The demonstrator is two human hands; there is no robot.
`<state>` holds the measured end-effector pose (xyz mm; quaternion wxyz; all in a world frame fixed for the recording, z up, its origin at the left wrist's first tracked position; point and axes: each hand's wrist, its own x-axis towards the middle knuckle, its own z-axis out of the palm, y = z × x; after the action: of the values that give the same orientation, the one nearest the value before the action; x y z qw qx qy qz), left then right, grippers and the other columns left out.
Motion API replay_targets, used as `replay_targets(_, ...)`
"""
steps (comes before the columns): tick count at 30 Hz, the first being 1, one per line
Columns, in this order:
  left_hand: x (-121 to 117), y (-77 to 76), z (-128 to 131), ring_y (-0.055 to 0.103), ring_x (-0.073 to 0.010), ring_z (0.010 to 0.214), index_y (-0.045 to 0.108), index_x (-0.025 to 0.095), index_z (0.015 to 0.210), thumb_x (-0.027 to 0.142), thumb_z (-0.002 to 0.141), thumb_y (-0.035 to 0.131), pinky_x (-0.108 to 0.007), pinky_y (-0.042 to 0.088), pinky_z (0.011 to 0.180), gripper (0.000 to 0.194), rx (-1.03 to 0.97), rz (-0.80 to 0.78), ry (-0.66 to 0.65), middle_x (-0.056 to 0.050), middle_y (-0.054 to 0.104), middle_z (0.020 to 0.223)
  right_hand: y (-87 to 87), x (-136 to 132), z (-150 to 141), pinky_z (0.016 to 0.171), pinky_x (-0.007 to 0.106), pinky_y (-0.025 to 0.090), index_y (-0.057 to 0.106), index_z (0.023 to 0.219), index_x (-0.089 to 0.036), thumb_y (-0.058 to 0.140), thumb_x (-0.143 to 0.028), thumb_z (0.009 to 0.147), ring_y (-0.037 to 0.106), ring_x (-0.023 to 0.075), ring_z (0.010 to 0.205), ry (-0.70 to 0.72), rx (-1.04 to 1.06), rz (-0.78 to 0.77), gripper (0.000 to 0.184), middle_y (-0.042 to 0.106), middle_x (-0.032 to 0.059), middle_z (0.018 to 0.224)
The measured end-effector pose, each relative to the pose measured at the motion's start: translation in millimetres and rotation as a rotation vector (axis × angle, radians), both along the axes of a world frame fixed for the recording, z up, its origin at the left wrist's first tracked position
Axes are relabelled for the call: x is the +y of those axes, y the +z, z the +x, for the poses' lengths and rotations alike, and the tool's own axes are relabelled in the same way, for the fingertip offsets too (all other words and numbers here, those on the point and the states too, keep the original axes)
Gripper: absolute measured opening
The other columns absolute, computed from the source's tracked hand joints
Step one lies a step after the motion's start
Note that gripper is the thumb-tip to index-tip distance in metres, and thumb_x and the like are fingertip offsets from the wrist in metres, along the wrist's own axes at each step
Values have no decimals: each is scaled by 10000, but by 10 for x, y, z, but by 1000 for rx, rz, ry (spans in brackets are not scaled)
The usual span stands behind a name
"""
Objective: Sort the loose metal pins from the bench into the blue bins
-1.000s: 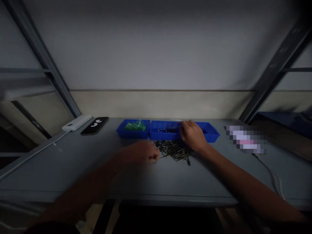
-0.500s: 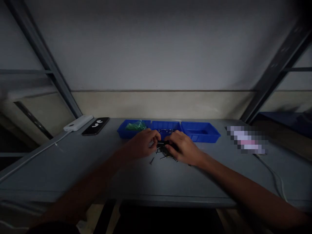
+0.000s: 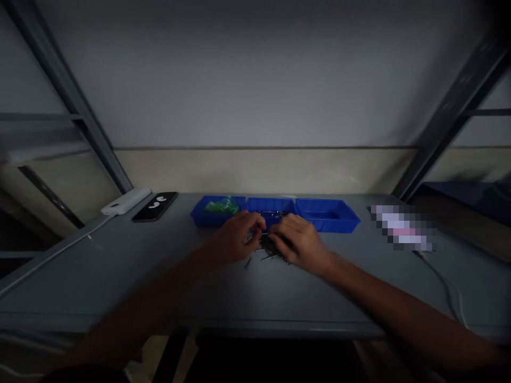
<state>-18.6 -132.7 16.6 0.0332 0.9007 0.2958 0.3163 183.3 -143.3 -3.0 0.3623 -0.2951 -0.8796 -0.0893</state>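
My left hand (image 3: pixel 241 238) is closed in a pinch over the near side of the middle blue bin. A thin metallic piece shows by its fingers, too dim to name. Close beside it, my right hand (image 3: pixel 302 242) is closed too, fingertips and thumb curled down over a pile of screws (image 3: pixel 268 256); whatever lies in its grip is hidden and dark. One loose screw (image 3: pixel 248 263) lies on the table left of the pile. More shiny metal pieces (image 3: pixel 272 214) are in the middle blue bin (image 3: pixel 266 204), partly covered by my hands.
A left blue bin (image 3: pixel 198 213) holds a green plastic bag (image 3: pixel 222 206). To the right stands another blue bin (image 3: pixel 329 225). A phone (image 3: pixel 148 214) with white earbuds on it, a white power bank (image 3: pixel 126 202) with a cable, and a blurred-out item (image 3: pixel 403 229) lie on the grey table (image 3: pixel 279 298).
The dark piece that showed between my hands is now mostly out of sight. My left fingertips have drawn closer together; my right hand has barely moved.
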Motion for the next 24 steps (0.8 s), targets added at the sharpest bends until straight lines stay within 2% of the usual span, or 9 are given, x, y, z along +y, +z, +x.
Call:
replay_targets(4, -10, -13, 23, 549, -138, 803, 523, 177, 928, 191, 790, 564, -264, 438, 734, 144, -25, 11, 15, -5, 585, 818, 3, -11, -1, 692, 312, 394, 564, 880, -166, 439, -225, 889, 475, 164, 740, -28, 54, -39, 138, 567, 48, 768)
replay_targets(9, -4, -51, 45, 551, -137, 743, 561, 187, 846, 198, 818, 541, -271, 433, 720, 36, -32, 78, 43, 8, 599, 733, 10, -22, 7, 681, 308, 396, 561, 837, -171, 436, -236, 892, 480, 162, 721, -26, 70, -42, 152, 564, 42, 738)
replay_targets(15, 5, -61, 41, 561, -133, 713, 596, 183, 830, 210, 828, 516, -267, 421, 700, 85, -11, 142, 82, 3, 625, 720, 9, -39, 3, 677, 304, 404, 554, 965, -160, 491, -248, 869, 494, 160, 726, 0, 83, -22, 145, 588, 45, 780)
replay_targets(19, 9, -66, 43, 565, -132, 711, 607, 177, 810, 214, 846, 486, -270, 416, 693, 132, 17, 151, 76, -8, 633, 746, -13, -13, 4, 656, 299, 395, 568, 898, -173, 470, -215, 875, 491, 151, 689, -4, 66, -2, 109, 587, 37, 754)
replay_targets(24, 6, -84, 44, 560, -127, 685, 601, 193, 880, 259, 821, 555, -265, 415, 688, 100, -29, 141, 97, 25, 592, 655, -20, -6, 8, 642, 297, 392, 576, 846, -169, 461, -215, 878, 492, 152, 672, -56, 82, -3, 128, 580, 35, 720)
